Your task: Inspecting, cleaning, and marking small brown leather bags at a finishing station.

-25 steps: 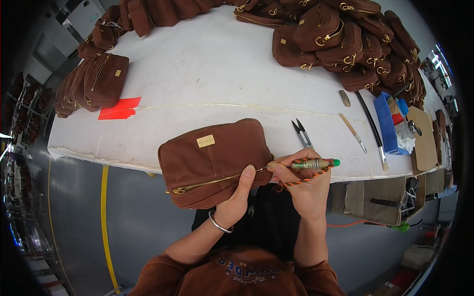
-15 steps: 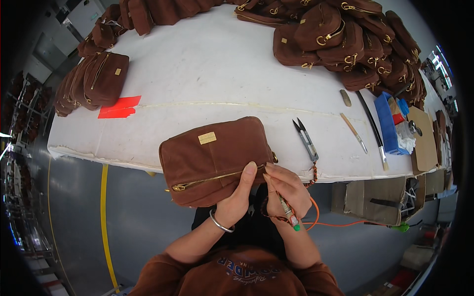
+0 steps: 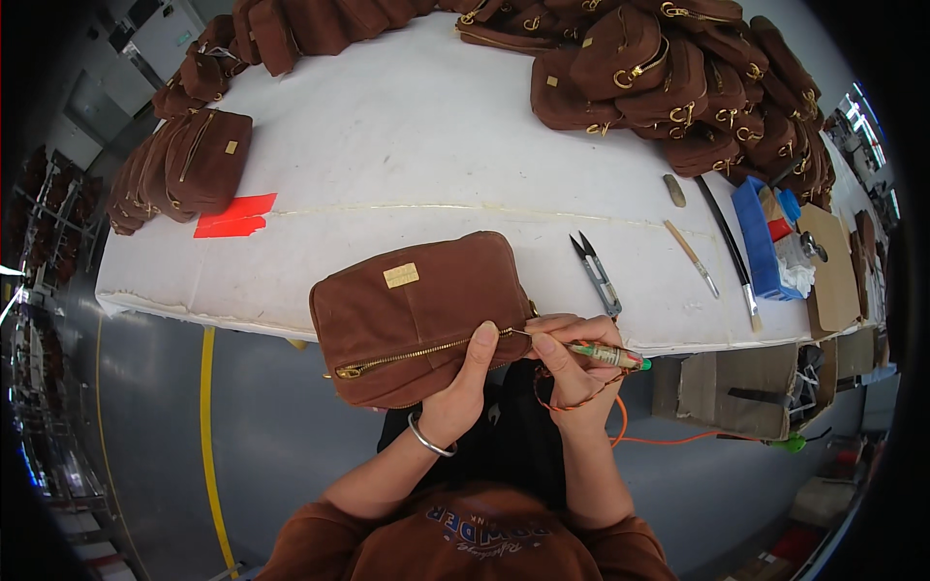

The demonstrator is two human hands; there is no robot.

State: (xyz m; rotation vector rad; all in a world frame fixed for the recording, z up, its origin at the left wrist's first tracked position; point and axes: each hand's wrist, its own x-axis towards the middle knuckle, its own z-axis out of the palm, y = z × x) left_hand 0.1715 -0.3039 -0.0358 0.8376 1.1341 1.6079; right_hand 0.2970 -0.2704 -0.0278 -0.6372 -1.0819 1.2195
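Observation:
A brown fabric bag [image 3: 417, 290] with a gold plate and a brass zipper [image 3: 426, 353] is held at the table's front edge. My left hand [image 3: 460, 397] grips its lower right part, thumb lying by the zipper's right end. Closed round a slim pen-like tool [image 3: 599, 355] with a green end, my right hand [image 3: 581, 373] brings its thin pointed tip to that end of the zipper. The zipper pull sits at the left end. A braided dark-and-orange cord loops about my right hand. Thread snips [image 3: 596, 276] lie open on the table just beyond it.
Piled brown bags [image 3: 668, 87] cover the far right, and more bags [image 3: 194, 165] stand at left by red tape [image 3: 235, 217]. A thin brush [image 3: 692, 259], a long black-handled brush [image 3: 728, 247] and a blue bin [image 3: 760, 242] lie right. A cardboard box [image 3: 731, 387] sits below the edge.
My right hand has turned the pen-like tool from pointing down toward me to lying nearly level, its green end now to the right. The bag has hardly moved.

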